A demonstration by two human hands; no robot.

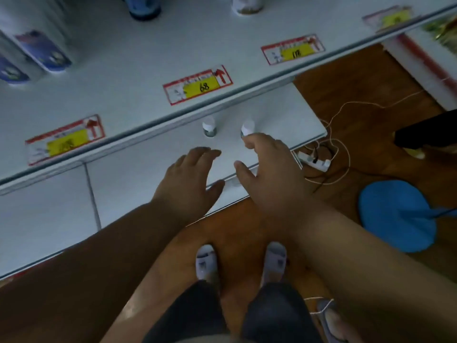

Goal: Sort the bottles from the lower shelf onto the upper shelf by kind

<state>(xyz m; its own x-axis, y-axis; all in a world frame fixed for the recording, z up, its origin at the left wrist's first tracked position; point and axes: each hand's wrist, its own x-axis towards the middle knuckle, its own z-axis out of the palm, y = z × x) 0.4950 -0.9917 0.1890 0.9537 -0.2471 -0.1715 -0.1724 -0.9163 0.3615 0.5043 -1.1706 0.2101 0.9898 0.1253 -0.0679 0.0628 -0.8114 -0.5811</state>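
Both hands are held open: right hand [268, 167] fingertips touch one white-capped bottle [247, 128]; left hand [191, 179] hovers; caps should be gripped squarely near the lower shelf [284, 115] back edge.

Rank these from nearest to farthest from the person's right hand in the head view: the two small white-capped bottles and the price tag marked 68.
1. Right bottle, at the right hand's fingers.
2. Left bottle, further left on the lower shelf.
3. Price tag 68, on the upper shelf edge.

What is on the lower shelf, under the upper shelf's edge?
Two small white-capped bottles stand on the lower shelf. The right hand reaches the right one; deeper back is hidden by the upper shelf.
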